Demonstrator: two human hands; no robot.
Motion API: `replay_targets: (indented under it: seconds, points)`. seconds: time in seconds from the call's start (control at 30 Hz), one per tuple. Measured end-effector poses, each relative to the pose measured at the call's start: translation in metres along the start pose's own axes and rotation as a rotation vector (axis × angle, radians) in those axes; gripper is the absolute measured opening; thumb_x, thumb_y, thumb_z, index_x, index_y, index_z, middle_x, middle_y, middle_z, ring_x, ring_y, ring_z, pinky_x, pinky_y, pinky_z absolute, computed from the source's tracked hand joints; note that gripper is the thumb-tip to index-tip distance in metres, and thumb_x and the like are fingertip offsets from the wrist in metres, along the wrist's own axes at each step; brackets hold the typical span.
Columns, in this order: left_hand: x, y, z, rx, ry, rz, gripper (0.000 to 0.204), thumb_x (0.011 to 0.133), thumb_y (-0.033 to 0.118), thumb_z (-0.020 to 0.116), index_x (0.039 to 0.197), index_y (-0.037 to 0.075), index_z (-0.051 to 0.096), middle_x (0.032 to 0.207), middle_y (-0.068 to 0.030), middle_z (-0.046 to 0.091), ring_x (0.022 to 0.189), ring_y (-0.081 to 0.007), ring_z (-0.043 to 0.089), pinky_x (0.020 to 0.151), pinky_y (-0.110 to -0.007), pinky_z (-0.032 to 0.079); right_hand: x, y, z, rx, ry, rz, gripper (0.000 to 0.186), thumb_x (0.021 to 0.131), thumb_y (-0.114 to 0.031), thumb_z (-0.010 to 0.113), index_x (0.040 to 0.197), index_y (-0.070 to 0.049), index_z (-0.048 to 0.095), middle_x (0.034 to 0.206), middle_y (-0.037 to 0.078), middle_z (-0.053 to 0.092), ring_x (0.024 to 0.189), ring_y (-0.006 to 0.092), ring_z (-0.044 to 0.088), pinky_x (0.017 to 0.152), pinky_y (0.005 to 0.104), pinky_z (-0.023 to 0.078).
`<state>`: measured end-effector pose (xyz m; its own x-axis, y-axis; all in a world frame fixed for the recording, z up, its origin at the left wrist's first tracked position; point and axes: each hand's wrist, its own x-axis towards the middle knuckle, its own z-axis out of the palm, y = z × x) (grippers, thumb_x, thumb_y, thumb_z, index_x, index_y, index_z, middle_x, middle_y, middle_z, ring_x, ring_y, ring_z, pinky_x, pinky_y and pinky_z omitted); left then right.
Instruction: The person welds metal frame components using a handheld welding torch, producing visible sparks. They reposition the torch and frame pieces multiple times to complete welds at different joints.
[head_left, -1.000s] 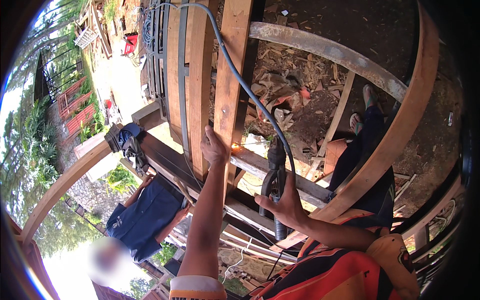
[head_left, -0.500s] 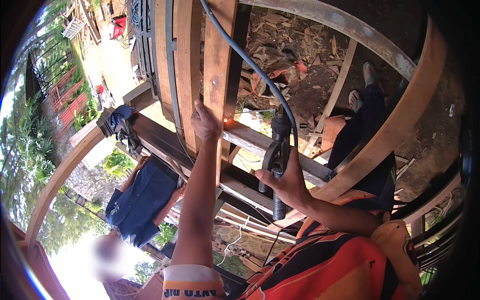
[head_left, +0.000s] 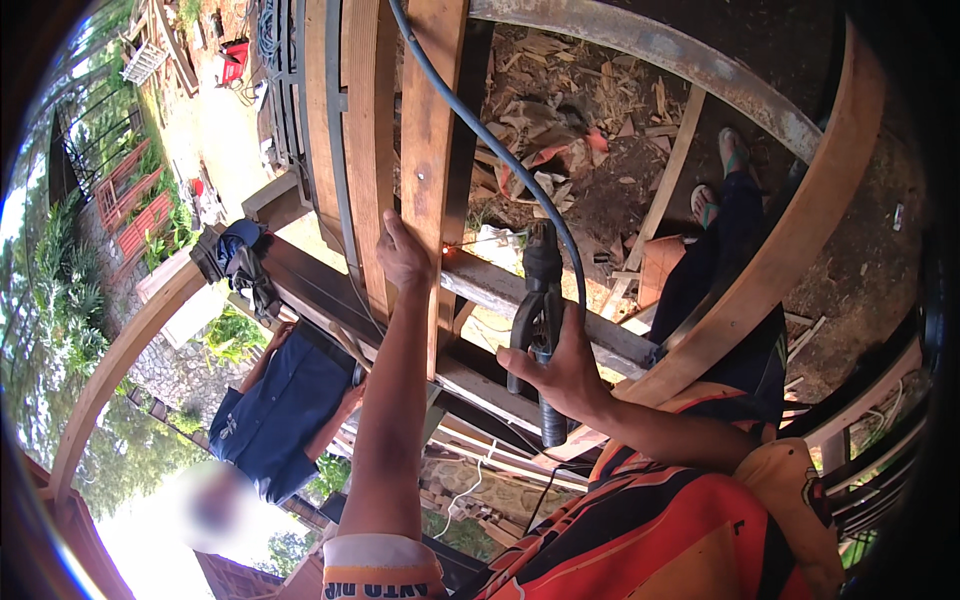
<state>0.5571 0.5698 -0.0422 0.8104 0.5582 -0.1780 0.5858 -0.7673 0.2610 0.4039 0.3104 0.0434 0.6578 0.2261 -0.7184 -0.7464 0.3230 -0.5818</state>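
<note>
My left hand [head_left: 405, 262] is closed around the edge of a long wooden board [head_left: 425, 150], its fingers partly hidden behind the wood. In my right hand [head_left: 572, 372] is a black welding electrode holder [head_left: 542, 268], gripped by its handle and lever. A blue cable [head_left: 500, 150] loops up from it across the board. From the holder's jaws a thin rod [head_left: 490, 238] points left. A small orange glow [head_left: 446, 249] shows where its tip meets the end of a grey metal beam [head_left: 510, 285], just beside the board.
A curved wooden rail [head_left: 770, 270] and a curved metal bar [head_left: 660, 45] frame the right side. Below lies ground with wood scraps [head_left: 550, 120]. Another person in a dark blue shirt [head_left: 275, 410] stands at the left, near a cap [head_left: 240, 240] on the frame.
The electrode holder has shifted slightly left, toward the board, in my right hand. My left hand keeps its hold on the board. The whole view has moved a little.
</note>
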Motion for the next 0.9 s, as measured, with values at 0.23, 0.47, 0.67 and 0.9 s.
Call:
replay_targets:
  seconds: [0.23, 0.47, 0.67, 0.9]
  points:
    - [-0.001, 0.004, 0.0, -0.088, -0.019, 0.079, 0.07, 0.106, 0.06, 0.042, 0.068, 0.0, 0.045, 0.062, -0.0112, 0.041, 0.063, -0.0249, 0.039, 0.063, -0.047, 0.033, 0.002, 0.005, 0.003, -0.008, -0.011, 0.032, 0.081, 0.081, -0.05, 0.083, 0.127, 0.0, 0.04, 0.105, 0.012, 0.051, 0.098, 0.0228, 0.055, 0.085, 0.0418, 0.048]
    - [-0.004, 0.003, -0.004, 0.038, -0.043, 0.012, 0.08, 0.103, 0.068, 0.035, 0.081, -0.003, 0.065, 0.074, -0.028, 0.061, 0.072, -0.0452, 0.058, 0.072, -0.057, 0.042, 0.002, 0.006, 0.002, -0.047, -0.012, -0.006, 0.081, 0.081, -0.05, 0.083, 0.127, 0.002, 0.04, 0.107, 0.013, 0.054, 0.099, 0.0227, 0.058, 0.085, 0.0406, 0.05]
    - [-0.003, 0.003, -0.003, 0.03, -0.026, 0.041, 0.078, 0.103, 0.066, 0.037, 0.094, -0.004, 0.071, 0.089, -0.0325, 0.067, 0.091, -0.0528, 0.064, 0.082, -0.057, 0.046, 0.004, 0.006, 0.006, 0.064, -0.027, -0.025, 0.077, 0.082, -0.04, 0.085, 0.13, 0.0, 0.04, 0.111, 0.011, 0.054, 0.098, 0.0184, 0.059, 0.08, 0.035, 0.054]
    - [0.0, -0.007, 0.008, -0.042, 0.05, 0.08, 0.072, 0.105, 0.059, 0.044, 0.065, -0.001, 0.043, 0.058, -0.0089, 0.039, 0.059, -0.0211, 0.038, 0.061, -0.046, 0.033, 0.007, 0.017, 0.007, -0.029, 0.003, -0.095, 0.08, 0.082, -0.046, 0.083, 0.129, 0.001, 0.04, 0.109, 0.011, 0.053, 0.095, 0.0183, 0.058, 0.081, 0.0352, 0.053]
